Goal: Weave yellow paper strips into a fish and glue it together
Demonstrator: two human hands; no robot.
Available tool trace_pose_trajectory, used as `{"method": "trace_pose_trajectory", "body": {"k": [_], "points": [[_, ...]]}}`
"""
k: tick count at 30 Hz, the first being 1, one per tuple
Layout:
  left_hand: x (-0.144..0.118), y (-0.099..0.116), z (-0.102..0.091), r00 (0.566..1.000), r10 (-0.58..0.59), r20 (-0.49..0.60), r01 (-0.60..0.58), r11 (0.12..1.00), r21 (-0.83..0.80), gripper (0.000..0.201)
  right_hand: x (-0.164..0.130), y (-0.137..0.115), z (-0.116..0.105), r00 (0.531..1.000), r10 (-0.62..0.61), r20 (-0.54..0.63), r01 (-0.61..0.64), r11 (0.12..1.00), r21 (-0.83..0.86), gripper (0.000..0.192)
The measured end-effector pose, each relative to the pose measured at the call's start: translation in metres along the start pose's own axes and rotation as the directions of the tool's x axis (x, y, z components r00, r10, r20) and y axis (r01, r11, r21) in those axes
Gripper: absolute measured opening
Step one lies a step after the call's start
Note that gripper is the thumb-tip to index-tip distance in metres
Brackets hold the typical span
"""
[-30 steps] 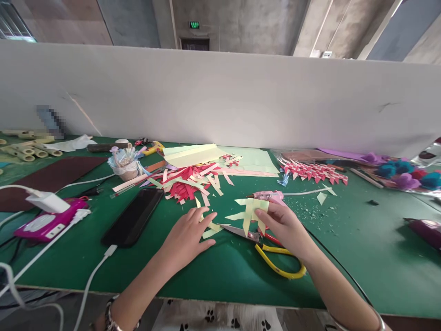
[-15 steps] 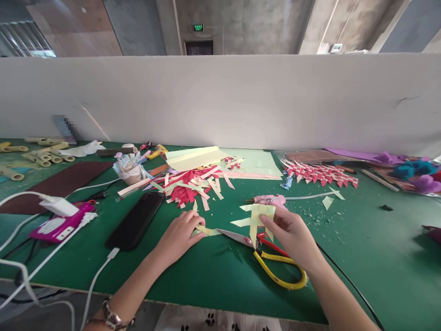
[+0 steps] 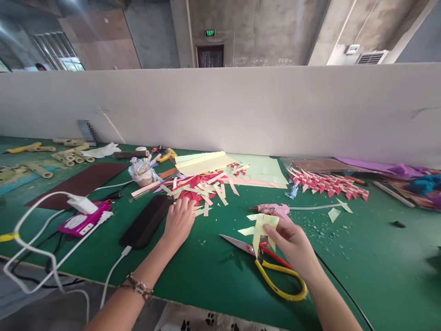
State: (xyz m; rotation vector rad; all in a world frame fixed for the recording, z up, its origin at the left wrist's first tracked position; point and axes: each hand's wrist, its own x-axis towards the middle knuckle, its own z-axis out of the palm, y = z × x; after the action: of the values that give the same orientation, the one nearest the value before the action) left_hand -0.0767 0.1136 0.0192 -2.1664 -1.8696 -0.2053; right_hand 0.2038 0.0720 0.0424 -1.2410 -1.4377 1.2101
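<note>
Closest to us, one pair of scissors (image 3: 272, 269) with yellow and red loop handles lies flat on the green table (image 3: 361, 271), blades pointing left, within easy reach. Just above the handles, our right hand (image 3: 292, 246) pinches a pale yellow woven paper piece (image 3: 259, 225) between thumb and fingertips, lifting it off the table so its loose strip ends hang free. Our left hand (image 3: 179, 220) stretches forward, palm down with fingers loosely spread, resting on the near edge of a pile of red and cream paper strips (image 3: 200, 186); whether it grips a strip, we cannot tell.

Beside that hand lies one black phone (image 3: 146, 221) with a white cable (image 3: 110, 276) plugged into its near end. Further left, one magenta device (image 3: 82, 219) carries a white charger plug (image 3: 81, 204). Behind the woven piece rests one pink glue gun (image 3: 274, 209), nozzle pointing left.

Beyond the pile sit folded yellow paper sheets (image 3: 203, 162) and one small cup of oddments (image 3: 141, 171). To the right lies one long red-and-white woven paper band (image 3: 327, 181). A white partition (image 3: 241, 110) closes off the back.
</note>
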Motion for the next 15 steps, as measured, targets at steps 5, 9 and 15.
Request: {"method": "trace_pose_trajectory", "body": {"k": [5, 9, 15], "points": [[0.025, 0.024, -0.001, 0.949, 0.315, -0.001, -0.312, 0.940, -0.136, 0.040, 0.002, 0.001, 0.002, 0.998, 0.031, 0.048, -0.033, 0.998, 0.053, 0.036], [0.068, 0.042, 0.019, 0.866, 0.484, 0.130, -0.443, 0.861, -0.250, 0.050, 0.004, 0.006, 0.003, 0.992, 0.013, 0.126, -0.025, 0.996, 0.086, 0.032], [0.105, 0.061, 0.042, 0.808, 0.562, 0.180, -0.485, 0.807, -0.337, 0.056, 0.004, 0.001, 0.000, 0.958, -0.146, 0.247, 0.158, 0.987, -0.029, 0.030]]}}
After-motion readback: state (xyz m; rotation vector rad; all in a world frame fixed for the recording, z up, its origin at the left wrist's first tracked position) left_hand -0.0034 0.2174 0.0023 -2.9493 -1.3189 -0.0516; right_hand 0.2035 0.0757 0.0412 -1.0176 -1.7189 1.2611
